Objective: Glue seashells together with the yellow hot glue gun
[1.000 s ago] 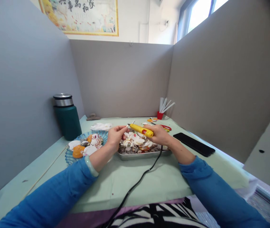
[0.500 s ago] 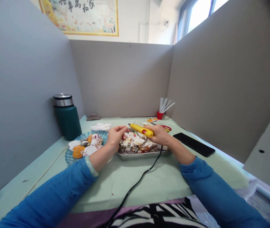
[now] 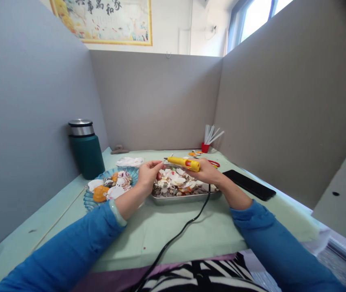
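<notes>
My right hand (image 3: 207, 172) is closed around a yellow glue gun (image 3: 183, 162) whose tip points left, just above a metal tray (image 3: 185, 198) full of seashells. Its black cord (image 3: 173, 239) runs down toward me. My left hand (image 3: 147, 173) is pinched on a small shell I can barely make out, held close to the gun's tip over the tray's left end. A blue glass plate (image 3: 89, 200) with more shells lies to the left of that hand.
A green flask (image 3: 86, 149) stands at the left wall. A black phone (image 3: 248, 184) lies right of the tray. A red cup of white sticks (image 3: 205, 146) and red scissors (image 3: 213, 163) sit at the back. Grey partitions enclose the table.
The glue gun has levelled out and lifted slightly, with my right hand shifted a little right. My left hand has stayed in place.
</notes>
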{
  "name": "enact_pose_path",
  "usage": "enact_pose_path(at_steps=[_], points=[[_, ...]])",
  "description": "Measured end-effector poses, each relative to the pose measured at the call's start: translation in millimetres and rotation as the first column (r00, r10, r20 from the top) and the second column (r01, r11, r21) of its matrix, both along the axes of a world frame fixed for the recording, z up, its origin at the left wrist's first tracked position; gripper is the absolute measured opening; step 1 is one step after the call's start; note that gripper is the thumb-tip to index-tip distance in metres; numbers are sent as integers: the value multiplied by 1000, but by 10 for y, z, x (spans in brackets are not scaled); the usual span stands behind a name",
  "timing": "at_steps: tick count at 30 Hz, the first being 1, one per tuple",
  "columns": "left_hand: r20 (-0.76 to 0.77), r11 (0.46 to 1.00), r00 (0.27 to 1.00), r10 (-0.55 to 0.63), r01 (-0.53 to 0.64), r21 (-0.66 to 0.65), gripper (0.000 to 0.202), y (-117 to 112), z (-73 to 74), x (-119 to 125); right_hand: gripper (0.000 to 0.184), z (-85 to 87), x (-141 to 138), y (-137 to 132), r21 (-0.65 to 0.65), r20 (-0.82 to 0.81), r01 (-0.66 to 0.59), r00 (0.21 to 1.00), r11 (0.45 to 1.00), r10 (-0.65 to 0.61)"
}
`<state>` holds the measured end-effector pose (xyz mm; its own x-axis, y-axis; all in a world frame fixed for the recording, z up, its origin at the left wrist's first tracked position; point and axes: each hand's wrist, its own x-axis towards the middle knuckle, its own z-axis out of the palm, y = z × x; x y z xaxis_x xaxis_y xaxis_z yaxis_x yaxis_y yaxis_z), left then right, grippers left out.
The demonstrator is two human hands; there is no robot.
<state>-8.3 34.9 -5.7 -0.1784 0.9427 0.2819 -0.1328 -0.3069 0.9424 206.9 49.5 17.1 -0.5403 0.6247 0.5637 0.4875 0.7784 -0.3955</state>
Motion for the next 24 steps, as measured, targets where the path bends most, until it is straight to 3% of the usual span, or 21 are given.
enact_pose_path(at_steps=[5,15,24], points=[[-54,999,998,40,-39,5,27,3,-3,1,20,-14,28,31,-175,-30,18,999,984,-24],[-291,979,936,198,-172,110,21,37,-53,-16,22,-24,30,64,-198,-13,41,999,979,-45],[-345,975,912,221,-192,114,15,20,-43,-12,21,-60,35,99,-212,-5,19,1000,977,-21]])
